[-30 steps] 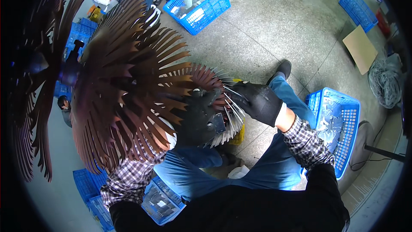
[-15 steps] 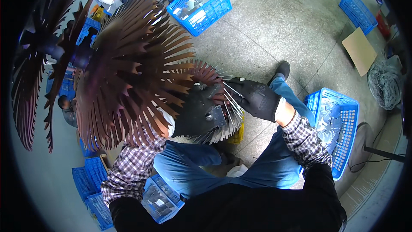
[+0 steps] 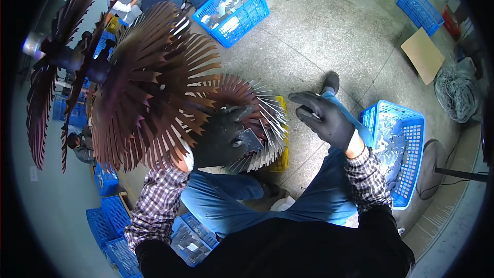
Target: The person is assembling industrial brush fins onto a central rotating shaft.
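My left hand (image 3: 220,133), in a black glove, is closed on a small flat grey plate (image 3: 250,140) that sticks out past its fingers. It rests against a round rack (image 3: 239,92) of reddish-brown toothed slats, partly hidden behind a larger wheel. Thin silvery strips (image 3: 274,118) fan out from this rack's right side. My right hand (image 3: 324,118), also gloved in black, hovers to the right of the strips and apart from them. Its fingers are stretched out with a gap to the thumb, and nothing shows between them.
Large brown slatted wheels (image 3: 154,82) on a shaft loom at left. A blue basket (image 3: 419,159) of flat pieces stands by my right leg, another blue basket (image 3: 231,13) ahead. A blue bin (image 3: 193,242) sits at my left hip. A yellow crate (image 3: 281,157) is under the rack. People sit far left.
My right hand has drawn back from the strips to the right and its fingers have opened. My left hand stays at the rack with the grey plate. The view has shifted slightly.
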### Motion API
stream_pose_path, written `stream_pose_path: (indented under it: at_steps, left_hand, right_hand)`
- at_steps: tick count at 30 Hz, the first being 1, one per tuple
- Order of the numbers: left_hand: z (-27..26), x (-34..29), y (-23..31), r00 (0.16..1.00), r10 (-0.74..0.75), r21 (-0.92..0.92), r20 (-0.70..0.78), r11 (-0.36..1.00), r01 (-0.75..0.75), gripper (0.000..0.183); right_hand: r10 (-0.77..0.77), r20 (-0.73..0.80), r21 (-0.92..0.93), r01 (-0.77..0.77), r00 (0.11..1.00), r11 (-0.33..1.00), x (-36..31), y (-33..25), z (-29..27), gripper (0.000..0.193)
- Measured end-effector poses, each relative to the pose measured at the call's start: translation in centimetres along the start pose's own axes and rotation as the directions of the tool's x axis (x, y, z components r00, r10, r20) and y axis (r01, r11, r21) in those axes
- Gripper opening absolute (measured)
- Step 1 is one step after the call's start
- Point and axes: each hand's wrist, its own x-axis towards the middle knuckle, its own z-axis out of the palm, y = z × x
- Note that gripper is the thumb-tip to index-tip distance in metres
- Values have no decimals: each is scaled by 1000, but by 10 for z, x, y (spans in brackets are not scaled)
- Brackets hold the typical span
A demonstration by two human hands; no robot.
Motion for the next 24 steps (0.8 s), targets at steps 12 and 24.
stream_pose_path:
  at_steps: [12,24]
  left_hand:
    - [8,-59,43,987,-160,-85,9,983,161,20]
    - [36,-80,43,972,-157,-163,-177,978,128,15]
  right_hand:
    - [-7,-263,31,16,965,999,-40,-1,48,43]
    - [246,-329,338,-130,912,932,-76,-28,59,33]
